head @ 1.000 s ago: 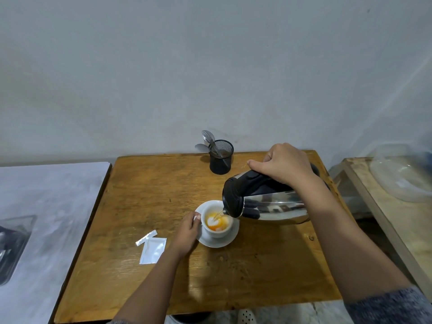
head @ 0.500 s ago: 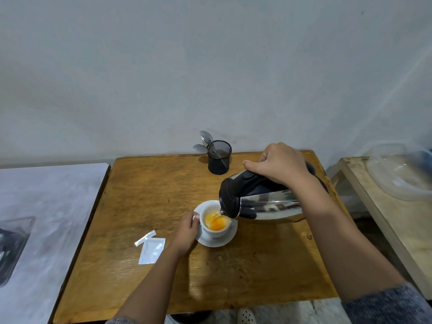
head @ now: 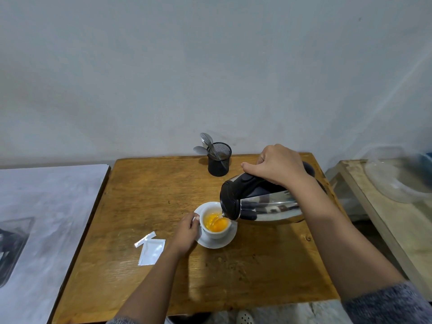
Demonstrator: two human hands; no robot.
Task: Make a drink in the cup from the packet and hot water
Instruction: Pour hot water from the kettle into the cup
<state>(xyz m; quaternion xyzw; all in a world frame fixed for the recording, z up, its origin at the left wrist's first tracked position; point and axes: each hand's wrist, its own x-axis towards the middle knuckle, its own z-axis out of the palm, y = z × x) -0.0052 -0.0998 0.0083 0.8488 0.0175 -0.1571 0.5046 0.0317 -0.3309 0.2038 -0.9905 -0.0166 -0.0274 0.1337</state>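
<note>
The wooden worktop point(head: 145, 202) took up most of the view, pushed against a plain pale wall point(head: 210, 66). A grey-white surface point(head: 46, 218) sat off its left side and a lighter wooden bench point(head: 383, 220) off its right, with a clear plastic bowl point(head: 397, 176) on that one.

Biggest thing on the worktop was the steel kettle point(head: 268, 209) with a black lid and handle, tipped way over on its side toward the left, spout right above the cup's rim. The right hand point(head: 278, 164) was wrapped around the black handle from above, fingers point(head: 251, 165) curled tight on it, thumb stretched along the top. A thin stream of water point(head: 221, 216) ran from the spout into the cup.

The white cup point(head: 214, 231) stood on a white saucer point(head: 218, 242) about mid-worktop, slightly front of centre, with bright orange liquid point(head: 216, 223) in it, well below the rim. The left hand point(head: 187, 232) was at the cup's left side, fingers closed around the handle, so the handle itself was mostly hidden.

Just left of that hand lay the torn-open white packet point(head: 152, 251), flat on the wood, with its ripped-off strip point(head: 145, 239) touching its top corner.

At the back edge stood a black mesh holder point(head: 219, 160) with a couple of spoons point(head: 207, 140) sticking out.
</note>
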